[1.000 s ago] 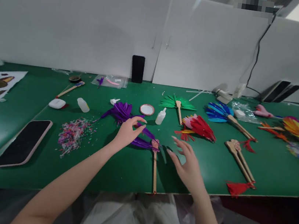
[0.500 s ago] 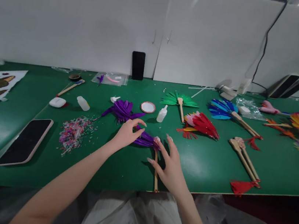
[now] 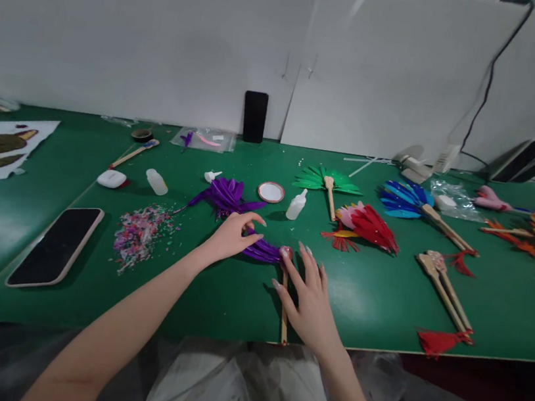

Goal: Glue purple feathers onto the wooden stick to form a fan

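Note:
My left hand (image 3: 230,236) is bent over the left end of a bundle of purple petals (image 3: 264,251), its thumb and index fingertips a little apart. Whether the lower fingers touch the petals is hidden. My right hand (image 3: 311,303) has its fingers spread, with the index fingertip resting on the pinkish rounded head where the petals meet a wooden handle (image 3: 285,316). That handle points toward the table's front edge. Just beyond my left hand lies a heap of purple petals (image 3: 225,196). A white squeeze bottle (image 3: 296,204) and a small round lid (image 3: 270,192) stand farther back.
Left on the green table are a phone (image 3: 56,247), colourful confetti bits (image 3: 140,236), a white case (image 3: 111,178) and a small bottle (image 3: 156,182). Rightward lie green (image 3: 328,181), red (image 3: 368,226) and blue (image 3: 406,199) petal fans, plus wooden handles (image 3: 444,288) with red tassels.
The whole view has shifted slightly, so things appear a little farther right. My left thumb and index finger have come somewhat closer together; my right index finger stays on the handle's head.

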### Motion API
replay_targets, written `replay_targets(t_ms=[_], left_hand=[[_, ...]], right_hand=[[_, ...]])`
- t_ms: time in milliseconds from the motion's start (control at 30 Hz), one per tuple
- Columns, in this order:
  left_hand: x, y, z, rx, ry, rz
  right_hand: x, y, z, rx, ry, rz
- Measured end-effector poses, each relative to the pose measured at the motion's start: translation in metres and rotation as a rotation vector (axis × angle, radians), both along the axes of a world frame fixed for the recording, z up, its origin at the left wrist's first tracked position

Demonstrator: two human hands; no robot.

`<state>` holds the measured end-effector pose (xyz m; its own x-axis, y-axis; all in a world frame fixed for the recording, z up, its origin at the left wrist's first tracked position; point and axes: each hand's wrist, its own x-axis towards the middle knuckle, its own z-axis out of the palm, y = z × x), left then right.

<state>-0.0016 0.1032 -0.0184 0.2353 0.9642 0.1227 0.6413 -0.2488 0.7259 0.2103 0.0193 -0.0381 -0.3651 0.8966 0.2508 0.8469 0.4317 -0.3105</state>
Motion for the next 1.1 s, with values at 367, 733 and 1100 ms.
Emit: replay_targets(t_ms=[367, 733, 1100], left_hand=[[-0.012, 0.004, 0.01, -0.168, -0.117, 0.054], [-0.008, 0.002, 0.009, -0.208, -0.118, 0.006], [-0.019, 0.005, 0.012, -0.152, -0.069, 0.027]], right_hand=[[-0.001, 0.0, -0.003, 0.019, 0.015, 0.002], [-0.003, -0.002, -0.003, 0.044, -0.016, -0.032], [-0.003, -0.003, -0.005, 0.057, -0.038, -0.048]])
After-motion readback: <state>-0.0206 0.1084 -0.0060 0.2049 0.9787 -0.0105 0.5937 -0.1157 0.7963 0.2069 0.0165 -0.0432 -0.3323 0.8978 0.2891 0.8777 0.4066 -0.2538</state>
